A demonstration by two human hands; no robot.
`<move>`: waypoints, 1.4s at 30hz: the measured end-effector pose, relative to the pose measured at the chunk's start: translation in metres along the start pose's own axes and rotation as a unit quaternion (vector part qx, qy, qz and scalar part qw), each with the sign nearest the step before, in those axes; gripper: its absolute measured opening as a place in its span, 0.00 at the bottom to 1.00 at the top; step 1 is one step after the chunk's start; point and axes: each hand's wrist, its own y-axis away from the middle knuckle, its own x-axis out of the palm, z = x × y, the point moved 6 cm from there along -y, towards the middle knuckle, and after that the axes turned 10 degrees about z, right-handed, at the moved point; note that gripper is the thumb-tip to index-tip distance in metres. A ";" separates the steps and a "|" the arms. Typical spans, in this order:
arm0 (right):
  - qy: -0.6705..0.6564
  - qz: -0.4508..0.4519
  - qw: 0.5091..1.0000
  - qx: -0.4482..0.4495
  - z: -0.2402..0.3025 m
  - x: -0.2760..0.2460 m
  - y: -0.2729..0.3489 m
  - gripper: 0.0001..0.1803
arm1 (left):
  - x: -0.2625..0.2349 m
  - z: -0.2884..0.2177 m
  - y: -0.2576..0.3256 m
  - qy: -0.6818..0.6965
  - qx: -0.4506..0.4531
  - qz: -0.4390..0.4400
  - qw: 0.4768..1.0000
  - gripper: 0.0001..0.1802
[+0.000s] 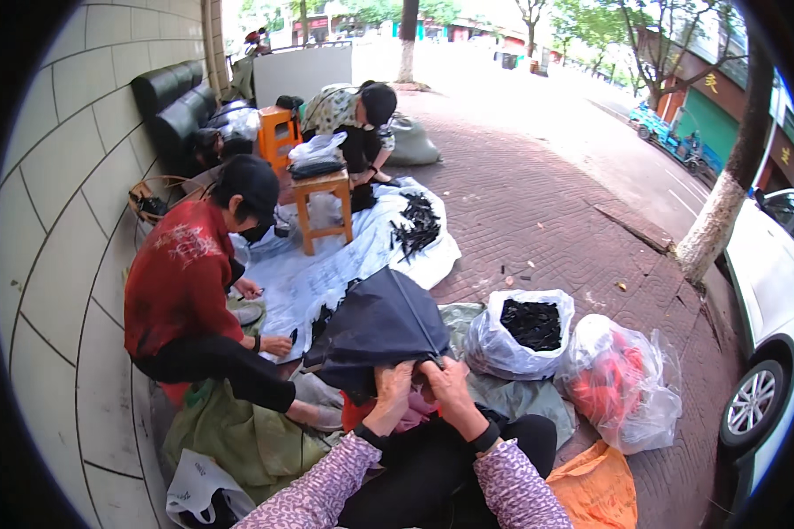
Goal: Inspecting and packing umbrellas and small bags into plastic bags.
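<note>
My left hand [393,391] and my right hand [451,388] are close together over my lap. Both are pinched closed on the near edge of the dark cloth [375,322], thumbs on top. Some of my fingertips are hidden, so I cannot tell just how they sit. The cloth spreads out in front of me, past my hands, and a thin line runs down it to my right hand. I think I pinch with two hands so the edge won't slip.

By my right leg lies an orange sack [596,487]. A bit farther, on the right, a white bag [494,346] stands with its top wide open, maybe so it is easy to reach in. It is full of black bits [531,324]. Just beside it is a clear bag [655,398] with red things inside.

On my left, a person in red [181,278] sits low and leans over, I guess to be near the pale sheet [295,275]. The sheet lies flat, perhaps to keep things off the bricks. More black strips [417,227] lie on it in a heap. A wooden stool [326,185] holds a plastic bag up off the sheet. Behind it, another person [340,108] bends down too.
</note>
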 end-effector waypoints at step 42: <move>0.087 -0.104 0.987 -0.091 -0.002 -0.026 -0.006 0.18 | 0.030 0.005 0.003 0.098 -0.105 0.118 0.983 0.08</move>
